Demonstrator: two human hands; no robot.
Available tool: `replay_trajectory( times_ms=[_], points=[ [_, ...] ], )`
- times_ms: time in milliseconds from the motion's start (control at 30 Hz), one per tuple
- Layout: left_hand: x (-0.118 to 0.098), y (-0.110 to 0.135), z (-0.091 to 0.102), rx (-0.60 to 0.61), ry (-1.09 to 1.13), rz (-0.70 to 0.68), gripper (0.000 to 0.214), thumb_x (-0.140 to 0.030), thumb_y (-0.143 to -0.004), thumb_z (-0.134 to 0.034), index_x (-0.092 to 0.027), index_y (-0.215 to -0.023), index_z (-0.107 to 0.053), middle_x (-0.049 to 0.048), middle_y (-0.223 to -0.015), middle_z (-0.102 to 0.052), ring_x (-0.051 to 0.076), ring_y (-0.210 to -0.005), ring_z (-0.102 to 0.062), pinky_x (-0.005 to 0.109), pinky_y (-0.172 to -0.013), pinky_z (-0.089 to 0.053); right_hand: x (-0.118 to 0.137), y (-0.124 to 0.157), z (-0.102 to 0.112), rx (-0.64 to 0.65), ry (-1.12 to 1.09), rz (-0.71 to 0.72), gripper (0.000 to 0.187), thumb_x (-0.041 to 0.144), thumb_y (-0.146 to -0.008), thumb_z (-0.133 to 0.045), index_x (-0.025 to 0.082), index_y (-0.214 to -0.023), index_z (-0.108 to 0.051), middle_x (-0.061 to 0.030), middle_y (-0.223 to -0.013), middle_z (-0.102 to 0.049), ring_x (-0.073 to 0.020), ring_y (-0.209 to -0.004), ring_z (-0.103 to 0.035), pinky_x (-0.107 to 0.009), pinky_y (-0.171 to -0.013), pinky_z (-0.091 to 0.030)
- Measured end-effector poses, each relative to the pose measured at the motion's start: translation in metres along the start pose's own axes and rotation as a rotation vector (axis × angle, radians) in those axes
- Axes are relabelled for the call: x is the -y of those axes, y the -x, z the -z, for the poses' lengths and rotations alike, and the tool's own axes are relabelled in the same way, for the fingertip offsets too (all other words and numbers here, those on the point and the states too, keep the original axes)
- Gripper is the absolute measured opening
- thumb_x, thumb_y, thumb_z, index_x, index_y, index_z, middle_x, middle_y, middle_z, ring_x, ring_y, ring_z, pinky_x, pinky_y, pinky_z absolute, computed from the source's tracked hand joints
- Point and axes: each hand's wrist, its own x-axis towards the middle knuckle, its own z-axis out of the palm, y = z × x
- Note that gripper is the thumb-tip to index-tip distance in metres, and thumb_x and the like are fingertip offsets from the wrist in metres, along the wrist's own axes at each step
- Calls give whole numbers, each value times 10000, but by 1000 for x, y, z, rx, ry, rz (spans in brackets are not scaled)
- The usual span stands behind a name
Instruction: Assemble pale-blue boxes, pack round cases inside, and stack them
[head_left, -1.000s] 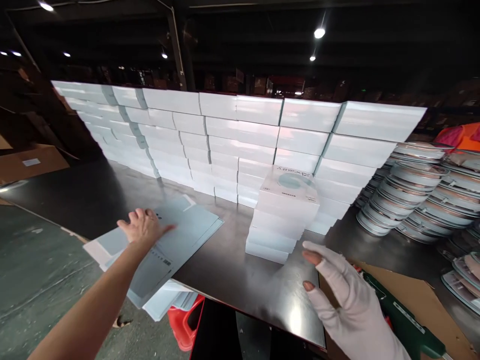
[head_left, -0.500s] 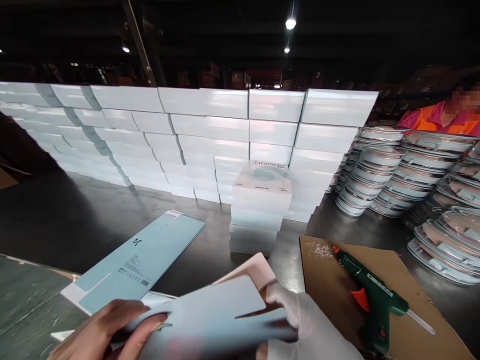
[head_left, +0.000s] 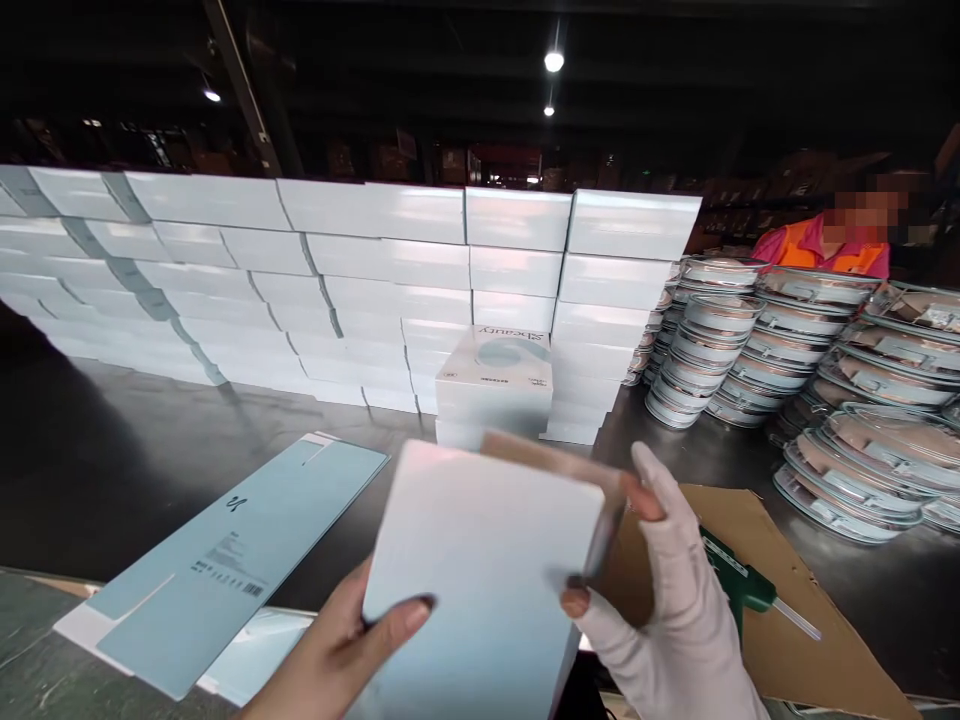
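Note:
I hold a pale blue flat carton blank (head_left: 480, 570) up in front of me with both hands. My bare left hand (head_left: 352, 640) grips its lower left edge, thumb on the front face. My right hand (head_left: 667, 600), in a white glove with bare fingertips, grips its right edge, where a flap shows its brown inner side. A stack of more flat blue blanks (head_left: 225, 560) lies on the dark table (head_left: 112, 450) to the left. A short pile of finished white boxes (head_left: 495, 385) stands just behind the blank.
A long wall of stacked white boxes (head_left: 360, 270) runs across the back of the table. Stacks of round packaged discs (head_left: 810, 370) fill the right side. A green glue gun (head_left: 739, 585) lies on a cardboard sheet (head_left: 810, 640). A person in orange (head_left: 832, 245) is behind them.
My left hand lifted a blank off the flat stack and my right hand joined it. The blank has risen and turned upright in front of me. The view swung rightward.

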Motion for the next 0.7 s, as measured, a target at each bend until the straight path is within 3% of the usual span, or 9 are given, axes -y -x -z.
replay_trajectory(
  times_ms=[67,133,233,333,433,500,567,633,700],
  points=[
    [-1,-10,-11,-91,119,-9,603,-765,-809,-697,-256,-1126,-757,71,-1021,-822,308,-981,-775,378,-880,-651,-4,3,-2,90,-114,-80,820,527,-1034,-513,299,-1685,-68,-158,-1750,-182,-364,-1579,-280,-583,-1203,-410],
    [2,-20,-22,-100,127,-99,636,-725,-801,-746,-247,-1220,-715,97,-1092,-798,309,-1053,-755,391,-934,-629,-7,2,-8,112,-226,-101,719,539,-1067,-408,350,-1681,-85,-103,-1755,-195,-322,-1584,-269,-542,-1213,-406],
    [4,-31,-31,-82,54,-332,641,-623,-836,-776,-253,-1345,-658,168,-1397,-671,367,-1386,-583,437,-1061,-561,-6,-1,-19,12,-304,-88,509,511,-1077,-411,398,-1574,-411,-33,-1745,-243,-289,-1583,-292,-457,-1216,-422],
    [1,-38,-36,-90,114,-456,673,-756,-836,-673,-242,-1270,-701,162,-1370,-689,417,-1441,-510,485,-1103,-527,-1,-1,-28,-41,-493,-172,468,568,-1066,-389,347,-1423,-596,-62,-1645,-432,-288,-1472,-501,-359,-1073,-572],
    [-9,-37,-43,-177,284,-260,635,-738,-951,-502,-262,-1358,-606,123,-1291,-735,383,-1313,-623,459,-1030,-579,6,4,-33,-69,-511,-293,527,471,-1095,-371,347,-1607,-364,-89,-1633,-465,-273,-1432,-551,-381,-1076,-569],
    [-17,-33,-47,-256,331,-181,488,-615,-1010,-498,-318,-1397,-497,86,-1461,-638,343,-1365,-589,426,-1011,-594,10,8,-34,-88,-427,-331,627,350,-1107,-378,375,-1676,-117,-70,-1707,-349,-252,-1514,-433,-420,-1147,-499],
    [-24,-29,-47,-289,284,-188,332,-527,-1034,-500,-350,-1314,-492,47,-1516,-580,311,-1392,-570,411,-1009,-597,13,10,-36,-87,-364,-322,705,260,-1103,-372,381,-1675,21,-54,-1738,-257,-239,-1554,-334,-444,-1172,-463],
    [-26,-27,-42,-219,163,-213,261,-514,-1045,-468,-348,-1225,-557,38,-1446,-616,298,-1329,-621,429,-1046,-575,16,10,-37,-70,-338,-306,697,236,-1098,-354,358,-1680,10,-57,-1749,-209,-249,-1573,-274,-483,-1201,-421],
    [-22,-26,-30,-71,-1,-270,339,-574,-988,-552,-338,-1213,-644,64,-1392,-652,328,-1284,-648,455,-1059,-565,15,10,-35,-66,-356,-310,667,259,-1102,-340,355,-1681,-24,-65,-1745,-229,-246,-1571,-287,-488,-1201,-425]
  ],
)
